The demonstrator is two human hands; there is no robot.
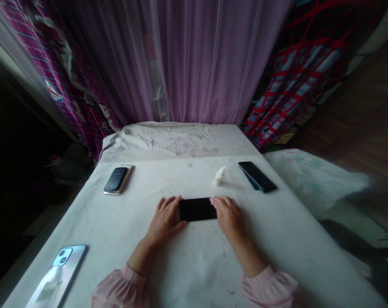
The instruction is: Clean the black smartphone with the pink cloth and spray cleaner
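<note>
Black phone point(198, 209) lay flat on the table point(200, 267), its long side running across, directly in front of the person and between both hands. The left hand point(163, 220) sat low on the table, its fingers point(171, 202) against the phone's left end and its thumb near the lower edge. The right hand point(228, 216) sat at the other end, its fingertips point(213, 202) lapping over the upper right corner. The hands stood narrowly apart, with only the phone between them. It could not be told whether they gripped it or merely rested against it.

Small white bottle point(219, 176) stood upright just beyond the phone, nearer the right hand. Toward the far left corner, a dark phone point(116, 179) lay on a gold case point(129, 176). Toward the far right, a black phone point(257, 176) sat at an angle on top of a blue phone point(250, 182). At the near left, a silver phone point(57, 278) with two camera lenses lay back up by the table's edge.

Pink sleeves point(120, 290) gathered at both forearms. Past the table's far end lay a rumpled cloth point(177, 141), backed by a purple curtain point(194, 60). Pink cartoon-print fabric point(57, 85) hung to the left, red-patterned fabric point(305, 72) hung to the right, and a marked white sheet point(309, 179) spread beyond the right edge.
</note>
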